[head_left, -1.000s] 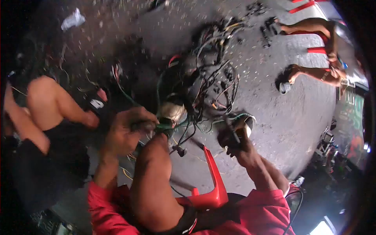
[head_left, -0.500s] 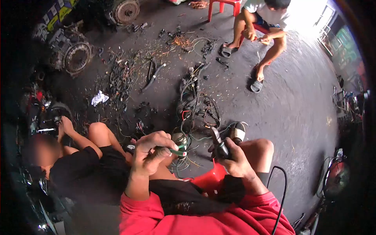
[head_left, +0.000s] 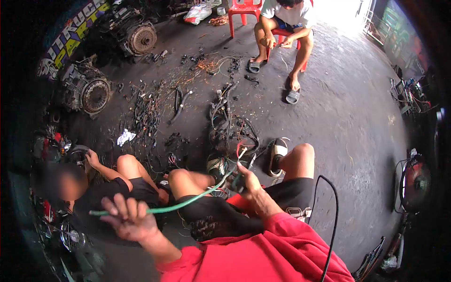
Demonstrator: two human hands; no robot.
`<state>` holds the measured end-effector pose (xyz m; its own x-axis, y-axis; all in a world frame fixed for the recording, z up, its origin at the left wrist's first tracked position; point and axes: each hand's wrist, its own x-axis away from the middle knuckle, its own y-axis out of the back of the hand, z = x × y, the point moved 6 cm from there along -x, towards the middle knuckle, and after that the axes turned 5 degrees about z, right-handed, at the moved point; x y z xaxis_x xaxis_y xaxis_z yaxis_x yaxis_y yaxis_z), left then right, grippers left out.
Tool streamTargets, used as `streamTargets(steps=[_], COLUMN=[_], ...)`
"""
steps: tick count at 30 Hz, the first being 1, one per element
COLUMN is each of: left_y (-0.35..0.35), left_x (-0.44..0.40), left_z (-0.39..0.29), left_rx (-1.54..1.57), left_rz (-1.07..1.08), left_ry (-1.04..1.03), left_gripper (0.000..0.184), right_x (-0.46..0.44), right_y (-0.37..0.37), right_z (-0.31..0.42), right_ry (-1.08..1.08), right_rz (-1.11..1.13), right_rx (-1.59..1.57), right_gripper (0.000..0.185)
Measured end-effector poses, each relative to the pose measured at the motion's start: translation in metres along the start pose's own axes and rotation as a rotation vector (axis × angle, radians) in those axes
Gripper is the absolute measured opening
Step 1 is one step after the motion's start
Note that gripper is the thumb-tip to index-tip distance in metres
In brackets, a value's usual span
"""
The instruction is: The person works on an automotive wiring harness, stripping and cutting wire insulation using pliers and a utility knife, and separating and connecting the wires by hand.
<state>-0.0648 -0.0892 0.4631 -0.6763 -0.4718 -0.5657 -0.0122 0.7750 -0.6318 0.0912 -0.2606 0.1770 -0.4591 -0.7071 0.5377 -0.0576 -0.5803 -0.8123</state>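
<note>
A green wire (head_left: 188, 202) stretches in a gentle curve across my lap between both hands. My left hand (head_left: 131, 220) grips it near its left end, the fingers slightly blurred and curled about it. At the other end, my right hand (head_left: 252, 185) is closed, with its thumb against the wire near a pale tip. The dark handle of a knife (head_left: 238, 182) shows under the right fingers; its blade is hard to make out. Below the hands are my black shorts (head_left: 211, 216) and part of a red seat or container (head_left: 240, 202).
A wire harness pile (head_left: 225, 110) lies between my feet and beyond. Scraps (head_left: 148, 110) litter the floor. One person (head_left: 108, 192) sits at my left, another (head_left: 286, 28) on a red chair ahead. Greasy engine parts (head_left: 89, 89) stand far left; a fan (head_left: 416, 181) is right.
My left hand has swung left and down, and the green wire now spans both hands. My right hand has moved left and turned, so the knife blade shows less. The view has shifted.
</note>
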Motion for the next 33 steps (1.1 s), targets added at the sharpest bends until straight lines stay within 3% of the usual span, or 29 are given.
streamTargets(steps=[6,8,10,12,14,16,18,20,21,22,23,25,28,30,33], left_y=[0.028,0.077,0.135,0.183,0.197,0.126,0.088,0.058,0.046,0.024,0.015,0.029,0.04,0.035,0.024], left_x=[0.073,0.122,0.183,0.224,0.264,0.207,0.148,0.11,0.102,0.087,0.08,0.083,0.082,0.074,0.066], left_z=[-0.076,-0.109,-0.135,-0.117,-0.124,-0.078,-0.024,0.042,0.067,0.093,0.103,0.112,0.101,0.089,0.079], left_rx=[-0.09,-0.386,-0.384,-0.377,-1.599,-2.051,-1.832,-1.349,-1.44,-1.209,-1.224,-1.004,-0.992,-0.95,-0.783], left_rz=[-0.09,-0.569,-0.689,-0.818,-1.166,-0.852,-0.536,-0.258,-0.059,-0.066,-0.069,-0.163,-0.176,-0.221,-0.252], left_ry=[-0.014,-0.084,-0.008,0.063,0.36,0.238,0.307,0.39,0.483,0.522,0.437,0.821,0.687,0.676,0.621], left_gripper=[0.028,0.027,0.026,0.031,0.046,0.05,0.044,0.044,0.046,0.05,0.049,0.042,0.024,0.024,0.027], right_x=[-0.042,-0.037,-0.015,-0.004,0.013,0.024,0.039,0.047,0.049,0.047,0.048,0.051,0.058,0.067,0.079], right_y=[-0.022,-0.032,-0.053,-0.063,-0.085,-0.098,-0.115,-0.13,-0.135,-0.137,-0.135,-0.131,-0.107,-0.096,-0.092], right_z=[0.017,0.029,0.04,0.039,0.033,0.017,0.002,-0.013,-0.018,-0.02,-0.016,0.006,0.04,0.055,0.048], right_ry=[0.092,0.141,0.187,0.192,0.225,0.125,0.112,0.053,0.04,0.075,0.102,0.111,0.218,0.241,0.334], right_rz=[0.089,0.114,0.214,0.269,0.428,0.422,0.42,0.454,0.483,0.508,0.477,0.461,0.273,0.233,0.279], right_rx=[-0.389,-0.402,-0.322,-0.265,-0.168,-0.21,-0.124,-0.081,-0.03,0.078,0.136,0.19,0.618,1.046,1.268], right_gripper=[0.012,0.007,0.009,0.01,0.014,0.02,0.016,0.017,0.016,0.014,0.012,0.011,0.022,0.03,0.03])
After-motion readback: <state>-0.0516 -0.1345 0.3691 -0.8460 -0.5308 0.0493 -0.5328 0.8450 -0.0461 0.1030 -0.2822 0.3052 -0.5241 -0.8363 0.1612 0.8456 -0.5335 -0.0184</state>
